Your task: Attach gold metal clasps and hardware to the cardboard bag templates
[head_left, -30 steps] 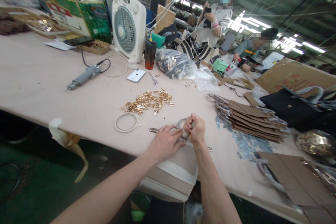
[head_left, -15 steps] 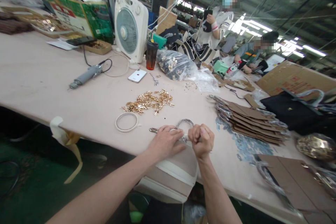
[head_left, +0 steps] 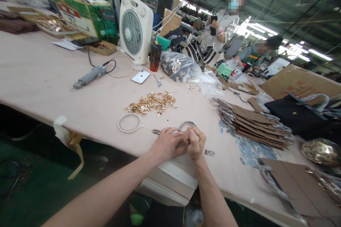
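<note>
A cream handbag piece (head_left: 174, 181) with a brown band juts over the front table edge. My left hand (head_left: 169, 143) lies over its top, fingers stretched toward the right hand. My right hand (head_left: 195, 143) is closed in a fist against the left fingertips; what it grips is hidden. Behind the hands rises a wrapped handle loop (head_left: 188, 124). Slotted metal tabs stick out at both sides, a left tab (head_left: 156, 132) and a right tab (head_left: 209, 152). Beyond lie a roll of white tape (head_left: 129, 123) and a pile of gold metal fittings (head_left: 153, 103).
A grey electric screwdriver (head_left: 90, 76), a phone (head_left: 140, 77), a tumbler (head_left: 155, 56) and a box fan (head_left: 135, 30) stand or lie farther back. Brown bag panels (head_left: 255, 122) are stacked to the right, with a dark handbag (head_left: 295, 113) behind. Two people are across the table.
My right fist has shifted left and now meets my left fingers. The right metal tab has come into view. My left hand stays nearly in place.
</note>
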A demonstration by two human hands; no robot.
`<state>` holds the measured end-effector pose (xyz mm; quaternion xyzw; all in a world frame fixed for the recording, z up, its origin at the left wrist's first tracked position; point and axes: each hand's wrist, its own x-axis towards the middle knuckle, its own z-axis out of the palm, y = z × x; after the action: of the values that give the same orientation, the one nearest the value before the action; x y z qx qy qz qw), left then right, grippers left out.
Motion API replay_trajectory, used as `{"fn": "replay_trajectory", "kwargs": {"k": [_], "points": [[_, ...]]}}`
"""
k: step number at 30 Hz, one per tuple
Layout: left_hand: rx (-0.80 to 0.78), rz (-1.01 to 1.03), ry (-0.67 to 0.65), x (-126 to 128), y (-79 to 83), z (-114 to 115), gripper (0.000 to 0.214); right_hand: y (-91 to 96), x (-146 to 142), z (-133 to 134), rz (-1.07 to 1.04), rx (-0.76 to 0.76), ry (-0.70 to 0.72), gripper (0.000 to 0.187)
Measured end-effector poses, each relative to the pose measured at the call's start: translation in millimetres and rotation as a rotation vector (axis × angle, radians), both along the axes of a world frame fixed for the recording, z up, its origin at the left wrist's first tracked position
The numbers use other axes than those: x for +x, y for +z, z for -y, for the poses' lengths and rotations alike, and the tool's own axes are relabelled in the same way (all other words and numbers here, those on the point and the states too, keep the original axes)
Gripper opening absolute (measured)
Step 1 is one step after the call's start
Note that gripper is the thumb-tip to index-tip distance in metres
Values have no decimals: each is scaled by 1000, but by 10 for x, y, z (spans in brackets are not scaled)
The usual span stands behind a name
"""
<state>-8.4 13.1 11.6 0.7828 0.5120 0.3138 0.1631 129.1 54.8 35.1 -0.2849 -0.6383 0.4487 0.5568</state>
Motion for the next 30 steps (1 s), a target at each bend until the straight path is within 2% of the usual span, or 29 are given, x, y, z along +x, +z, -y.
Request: {"fn": "replay_trajectory", "kwargs": {"k": [3,6,8,12,16,18,21,23,25,27,30], "points": [[5,-11,14,3,-15,1,37,190,-23,-33,-146,-117,33,38],[-4,-25,18,7,-30,3,46,318,-46,-28,-291,-79,35,38],[-8,-24,23,11,-30,3,45,294,-60,-20,-272,-62,21,39],[-27,-28,29,13,-5,3,42,136,-55,-14,-131,-118,-10,40],[-35,-26,11,4,6,5,52,134,-15,16,-200,-50,-35,39],[-37,-26,10,6,-3,3,50,129,-23,28,-204,-36,-59,40],[-34,-17,13,19,-26,-5,44,58,-58,20,-139,-109,-41,41],[-20,6,13,14,-42,-11,52,34,-54,8,-180,-171,-18,39],[8,50,22,-22,-56,-9,71,93,-4,0,-292,-197,-30,38],[38,110,52,-97,-65,7,87,233,75,-5,-402,-197,-71,37],[34,192,110,-246,-76,53,85,479,137,-39,-505,-225,-122,37]]}}
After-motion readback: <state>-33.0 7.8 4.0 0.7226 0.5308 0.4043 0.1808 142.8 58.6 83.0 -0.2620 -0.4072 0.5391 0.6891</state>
